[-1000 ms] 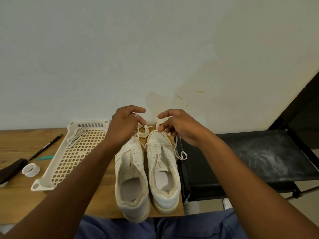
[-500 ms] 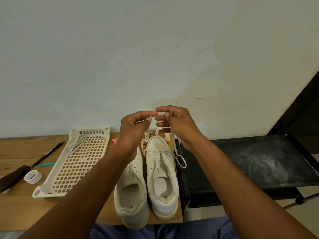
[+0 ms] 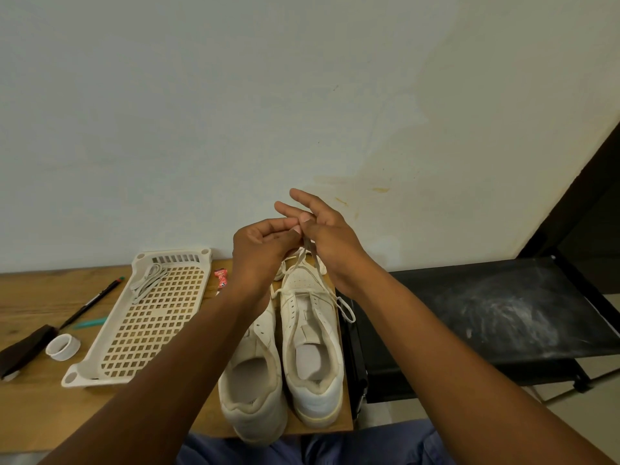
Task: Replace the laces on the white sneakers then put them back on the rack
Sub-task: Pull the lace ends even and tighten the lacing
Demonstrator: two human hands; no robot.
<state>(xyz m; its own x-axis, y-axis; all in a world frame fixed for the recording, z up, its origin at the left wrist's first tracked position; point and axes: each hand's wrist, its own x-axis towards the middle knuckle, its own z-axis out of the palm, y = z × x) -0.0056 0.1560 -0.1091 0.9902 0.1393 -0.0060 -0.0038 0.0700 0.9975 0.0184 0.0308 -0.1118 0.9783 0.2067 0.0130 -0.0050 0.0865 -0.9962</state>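
Two white sneakers stand side by side on the wooden table (image 3: pixel 40 407), heels toward me: the left sneaker (image 3: pixel 251 380) and the right sneaker (image 3: pixel 312 357). A white lace (image 3: pixel 303 260) rises from the right sneaker's front eyelets to my hands, and a loop of it hangs over the shoe's right side. My left hand (image 3: pixel 261 253) and my right hand (image 3: pixel 325 236) meet above the toe, both pinching the lace ends together. Two fingers of my right hand stick out straight. Another bundle of laces (image 3: pixel 147 280) lies in the perforated tray (image 3: pixel 134 370).
A black rack shelf (image 3: pixel 486 317) stands to the right of the table. On the left lie a black pen (image 3: pixel 90 303), a teal pen (image 3: pixel 90 323), a white tape roll (image 3: pixel 63 346) and a dark object (image 3: pixel 23 347). A red wrapper (image 3: pixel 221 276) sits behind the tray. The wall is close behind.
Both hands have risen from the sneaker toes and come together, drawing the lace ends up above the right sneaker.
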